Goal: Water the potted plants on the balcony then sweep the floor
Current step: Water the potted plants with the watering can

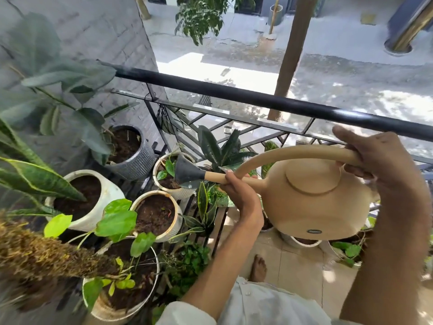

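Note:
A tan watering can (311, 202) hangs tilted leftward over the plants. My right hand (372, 156) grips its curved handle at the right end. My left hand (239, 191) holds the spout from below, near the black rose head (186, 172). The head sits above a small cream pot (182, 193) with a green-leafed plant. A round cream pot (178, 219) of bare soil stands just below it. A large white pot (107, 195) with a snake plant is at the left, and a grey ribbed pot (138, 165) is behind.
A black railing (257, 97) runs across above the pots, with the street below. A grey brick wall (93, 31) closes the left side. Another cream pot (105, 310) stands at the lower left beside a mossy pole (46, 252). My bare foot (257, 268) rests on beige floor tiles (302, 266).

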`<state>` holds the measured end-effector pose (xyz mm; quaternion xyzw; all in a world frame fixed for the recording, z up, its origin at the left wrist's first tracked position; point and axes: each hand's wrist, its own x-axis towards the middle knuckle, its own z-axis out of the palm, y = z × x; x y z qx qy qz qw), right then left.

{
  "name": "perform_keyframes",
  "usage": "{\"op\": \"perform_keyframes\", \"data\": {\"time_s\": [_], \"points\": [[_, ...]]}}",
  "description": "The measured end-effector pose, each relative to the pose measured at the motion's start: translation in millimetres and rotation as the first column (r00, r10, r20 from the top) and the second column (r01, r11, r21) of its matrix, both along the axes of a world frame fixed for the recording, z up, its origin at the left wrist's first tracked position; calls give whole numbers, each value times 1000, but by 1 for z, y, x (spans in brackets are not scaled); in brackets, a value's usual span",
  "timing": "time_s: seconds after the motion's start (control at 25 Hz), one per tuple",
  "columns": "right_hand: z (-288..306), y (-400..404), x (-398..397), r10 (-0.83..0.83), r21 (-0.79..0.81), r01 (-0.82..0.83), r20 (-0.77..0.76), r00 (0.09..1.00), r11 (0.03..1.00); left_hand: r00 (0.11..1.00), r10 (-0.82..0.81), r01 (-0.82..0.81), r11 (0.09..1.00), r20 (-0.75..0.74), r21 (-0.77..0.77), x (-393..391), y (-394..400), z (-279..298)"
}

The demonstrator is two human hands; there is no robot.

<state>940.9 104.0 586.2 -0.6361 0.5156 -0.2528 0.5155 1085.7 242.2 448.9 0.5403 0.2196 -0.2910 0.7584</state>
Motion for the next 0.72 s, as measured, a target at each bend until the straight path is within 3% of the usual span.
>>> {"op": "perform_keyframes", "data": {"time_s": [0.32,0.48,0.72], "points": [[3,0,1,19,-12,-20,-80,997,1000,1000,-19,19,999,-1,46,1,-2,3],[4,-5,-5,1,-16,-2,-49,999,1000,999,-36,36,999,2,30,-2,-4,7],[20,-24,-24,-82,20,82,22,996,996,970,-233,234,972,65,-14,-3,-22,32]]}}
